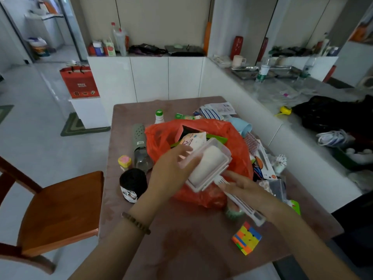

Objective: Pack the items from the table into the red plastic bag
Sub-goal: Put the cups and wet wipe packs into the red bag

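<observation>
Head view: both hands hold a lint roller [207, 164] just above the red plastic bag [238, 150], which sits mid-table [181, 239] with its mouth slack and packets already inside. The left hand [171, 170] curls round the roller's covered head and the right hand [248, 190] grips the handle. Neither hand holds the bag open, so the bulky head may fold the rim under and slide off; the long handle could also tear the thin plastic
</observation>
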### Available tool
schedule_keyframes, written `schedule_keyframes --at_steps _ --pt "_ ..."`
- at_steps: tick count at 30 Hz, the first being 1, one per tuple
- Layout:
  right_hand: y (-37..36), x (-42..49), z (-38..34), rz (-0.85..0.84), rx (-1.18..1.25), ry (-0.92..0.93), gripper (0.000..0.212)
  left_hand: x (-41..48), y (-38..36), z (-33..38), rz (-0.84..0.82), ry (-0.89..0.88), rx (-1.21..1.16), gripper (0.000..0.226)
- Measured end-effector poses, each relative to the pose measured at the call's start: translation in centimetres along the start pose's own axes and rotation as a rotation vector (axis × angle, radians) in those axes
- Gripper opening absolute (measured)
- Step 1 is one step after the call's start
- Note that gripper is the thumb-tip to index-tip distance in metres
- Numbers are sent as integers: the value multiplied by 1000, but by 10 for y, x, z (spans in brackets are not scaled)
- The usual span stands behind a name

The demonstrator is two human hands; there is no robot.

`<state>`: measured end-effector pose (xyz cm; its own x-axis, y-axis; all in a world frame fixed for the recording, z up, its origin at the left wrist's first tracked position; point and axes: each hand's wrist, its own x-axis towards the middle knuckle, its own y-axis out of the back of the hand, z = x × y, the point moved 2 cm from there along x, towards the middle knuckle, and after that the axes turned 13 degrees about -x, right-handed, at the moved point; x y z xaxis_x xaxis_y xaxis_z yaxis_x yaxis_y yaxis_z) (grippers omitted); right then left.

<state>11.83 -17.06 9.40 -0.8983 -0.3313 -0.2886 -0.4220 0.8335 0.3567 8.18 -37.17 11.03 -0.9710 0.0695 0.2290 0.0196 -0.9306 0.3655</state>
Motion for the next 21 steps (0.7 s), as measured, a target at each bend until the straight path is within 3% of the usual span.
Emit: schedule_keyframes --at_steps 2,4,6,7,9,11,14,17,19,21 --pt "18 9 -5 53 -37 13 47 18 11 4 296 -170 28 43" --pt "33 21 -10 83 -53 13 47 40 22 -14 460 -105 129 70" --pt "45 38 -11 94 -63 3 47 60 28 -44 427 218 141 94" --pt "48 47 -12 95 -75 -2 47 67 29 -60 385 359 83 92" --pt "53 69 -12 79 -73 -7 47 74 32 -74 357 462 -153 54" --pt "53 96 -14 56 -56 -20 43 75 33 -75 363 468 -331 24" --pt "47 143 -16 28 -49 -66 38 76 42 -70 350 396 -394 30" --pt "34 188 -16 -36 -133 -138 56 83 53 -60 333 261 -451 30" --pt "29 208 -16 17 -243 -134 65 87 58 -57 339 189 -486 31" --pt "26 218 -12 99 -355 -72 61 90 60 -53 354 138 -498 28"
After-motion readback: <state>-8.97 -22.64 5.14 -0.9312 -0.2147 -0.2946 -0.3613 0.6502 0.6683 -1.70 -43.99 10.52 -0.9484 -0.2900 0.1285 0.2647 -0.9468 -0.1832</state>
